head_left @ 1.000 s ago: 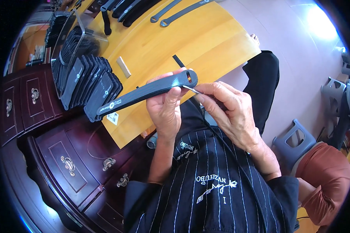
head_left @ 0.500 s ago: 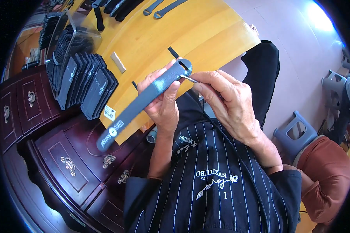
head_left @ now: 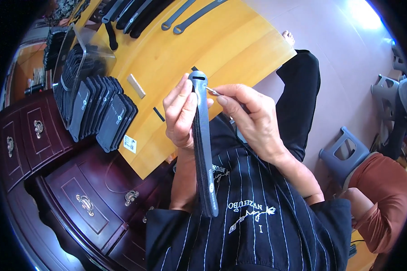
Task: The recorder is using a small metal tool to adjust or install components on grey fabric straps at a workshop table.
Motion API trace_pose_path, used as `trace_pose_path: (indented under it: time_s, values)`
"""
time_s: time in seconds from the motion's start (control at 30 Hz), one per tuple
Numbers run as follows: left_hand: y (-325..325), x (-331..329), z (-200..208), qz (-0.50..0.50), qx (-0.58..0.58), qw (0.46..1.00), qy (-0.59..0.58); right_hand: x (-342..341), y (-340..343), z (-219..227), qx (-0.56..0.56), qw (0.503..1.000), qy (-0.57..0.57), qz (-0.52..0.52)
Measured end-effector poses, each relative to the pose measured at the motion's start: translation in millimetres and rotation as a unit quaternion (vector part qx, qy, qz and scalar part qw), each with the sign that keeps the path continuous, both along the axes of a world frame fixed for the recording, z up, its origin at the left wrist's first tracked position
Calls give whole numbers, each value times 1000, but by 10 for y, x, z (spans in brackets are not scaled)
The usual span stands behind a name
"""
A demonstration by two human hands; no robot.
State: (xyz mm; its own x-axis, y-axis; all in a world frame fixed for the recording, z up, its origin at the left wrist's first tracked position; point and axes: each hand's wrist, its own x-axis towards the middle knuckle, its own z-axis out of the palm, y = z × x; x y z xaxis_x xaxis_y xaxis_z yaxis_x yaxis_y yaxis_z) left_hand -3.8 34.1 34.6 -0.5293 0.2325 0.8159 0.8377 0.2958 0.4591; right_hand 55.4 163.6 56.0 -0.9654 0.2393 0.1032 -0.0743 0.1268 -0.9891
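My left hand (head_left: pixel 180 110) is closed round the upper part of a bundle of dark grey straps (head_left: pixel 205 144). Their rounded end, with a slot cut through it, points away from me, and the long tails hang down over my apron, printed near the tip. Pinched in the fingers of my right hand (head_left: pixel 253 113) is a thin, pointed metal tool (head_left: pixel 212 91). Its tip meets or nearly meets the strap edge just below the slot; its exact kind is too small to make out.
On the wooden table (head_left: pixel 230 49) lie more straps (head_left: pixel 192 20), short black strips (head_left: pixel 158 114), a beige strip (head_left: pixel 136 86) and a label (head_left: pixel 130 144). Stacked black straps (head_left: pixel 101 108) stand at left by a clear holder (head_left: pixel 97 49), above dark drawers (head_left: pixel 83 198). A person sits beside a grey stool (head_left: pixel 346 153) at right.
The straps have swung from pointing lower left to hanging almost straight down toward me, turning in my left hand. My right hand and the metal tool have shifted slightly left.
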Motion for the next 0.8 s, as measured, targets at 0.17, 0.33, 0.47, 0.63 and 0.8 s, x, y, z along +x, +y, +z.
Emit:
trace_pose_path:
  time_s: [0.17, 0.33, 0.47, 0.63, 0.8]
  values:
    - [-22, -87, -126, -10, -48, 999, 11, -76, -42, -126, 76, 994, 43, -71]
    - [-5, -111, -188, -17, -27, 999, -1, -119, -45, -106, -188, 976, -105, -15]
    - [-32, -162, -226, -4, -53, 999, 10, -182, -84, -221, 144, 985, 34, -90]
    - [28, -83, -259, -31, -50, 998, -31, -265, 28, -264, -113, 988, -98, -30]
    - [10, 31, -209, -42, 51, 985, -160, -257, 313, 20, 49, 996, -61, 49]
